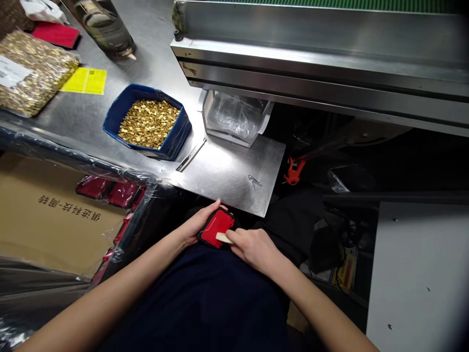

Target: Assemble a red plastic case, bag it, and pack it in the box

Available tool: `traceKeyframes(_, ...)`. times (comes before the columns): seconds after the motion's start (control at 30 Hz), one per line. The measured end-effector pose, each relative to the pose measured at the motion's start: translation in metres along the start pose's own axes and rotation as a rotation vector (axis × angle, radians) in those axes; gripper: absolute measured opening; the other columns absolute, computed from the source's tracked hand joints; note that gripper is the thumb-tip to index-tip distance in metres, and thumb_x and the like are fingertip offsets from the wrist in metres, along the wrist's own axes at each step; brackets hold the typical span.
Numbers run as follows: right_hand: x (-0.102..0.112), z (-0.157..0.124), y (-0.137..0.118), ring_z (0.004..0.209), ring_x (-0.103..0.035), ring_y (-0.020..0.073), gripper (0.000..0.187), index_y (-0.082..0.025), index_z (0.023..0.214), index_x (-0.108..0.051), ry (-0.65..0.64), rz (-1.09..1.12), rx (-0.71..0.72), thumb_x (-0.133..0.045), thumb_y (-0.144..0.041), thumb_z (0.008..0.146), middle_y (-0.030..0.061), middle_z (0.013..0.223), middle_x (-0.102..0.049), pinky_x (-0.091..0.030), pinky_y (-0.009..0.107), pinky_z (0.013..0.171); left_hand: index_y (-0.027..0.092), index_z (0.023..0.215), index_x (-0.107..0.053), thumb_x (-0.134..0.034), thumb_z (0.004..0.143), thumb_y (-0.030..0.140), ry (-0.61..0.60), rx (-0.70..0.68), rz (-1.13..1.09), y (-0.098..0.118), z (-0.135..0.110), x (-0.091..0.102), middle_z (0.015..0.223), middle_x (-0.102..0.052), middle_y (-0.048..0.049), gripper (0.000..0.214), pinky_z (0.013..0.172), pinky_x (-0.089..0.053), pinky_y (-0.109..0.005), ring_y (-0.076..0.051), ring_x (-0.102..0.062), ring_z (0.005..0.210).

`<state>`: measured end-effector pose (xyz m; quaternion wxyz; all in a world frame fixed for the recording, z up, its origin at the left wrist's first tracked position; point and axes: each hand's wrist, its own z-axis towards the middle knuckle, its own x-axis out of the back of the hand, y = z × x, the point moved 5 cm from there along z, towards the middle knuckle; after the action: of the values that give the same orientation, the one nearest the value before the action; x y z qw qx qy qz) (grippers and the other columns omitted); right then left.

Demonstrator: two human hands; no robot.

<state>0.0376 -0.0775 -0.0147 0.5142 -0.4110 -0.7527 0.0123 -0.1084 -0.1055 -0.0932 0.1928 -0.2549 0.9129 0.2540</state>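
My left hand [197, 223] is closed around a small red and black part [216, 227], held over my lap just below the edge of the steel worktop [227, 176]. My right hand [252, 248] pinches a thin pale stick [223, 238] and presses its tip against the red part. A blue tray [120, 111] full of small brass pieces stands on the worktop to the upper left of my hands.
A clear bag of brass pieces [31, 73], a yellow label [85, 80] and a bottle [106, 27] lie at the far left. A white bin with a plastic liner [234, 117] sits under the steel machine [322, 54]. A cardboard box [47, 215] stands at left.
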Motion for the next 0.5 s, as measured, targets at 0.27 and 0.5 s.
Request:
traceKeyframes(0.27,-0.005,0.000,0.005,0.084,-0.072,0.0191,0.020,-0.027,0.122,-0.057,0.046,0.061,-0.102,-0.047,-0.033,0.106,0.0001,0.101,-0.075,-0.037,0.028,0.062,0.017,0.098,-0.073,-0.071,0.089,0.054,0.046,-0.001,-0.085,-0.003,-0.004,-0.001,0.082,-0.078,-0.0067,0.038,0.062,-0.058,-0.027,-0.019,-0.072,0.068)
traceKeyframes(0.5,0.026,0.016,0.014,0.085,-0.073,0.0242,0.030,-0.027,0.124,-0.055,0.204,0.137,-0.245,-0.039,-0.046,0.108,0.0045,0.099,-0.077,-0.040,0.029,0.065,0.015,0.089,-0.073,-0.067,0.090,0.058,0.082,0.003,-0.153,-0.004,-0.010,-0.002,0.073,-0.076,-0.0070,0.043,0.057,-0.058,-0.028,-0.019,-0.070,0.058)
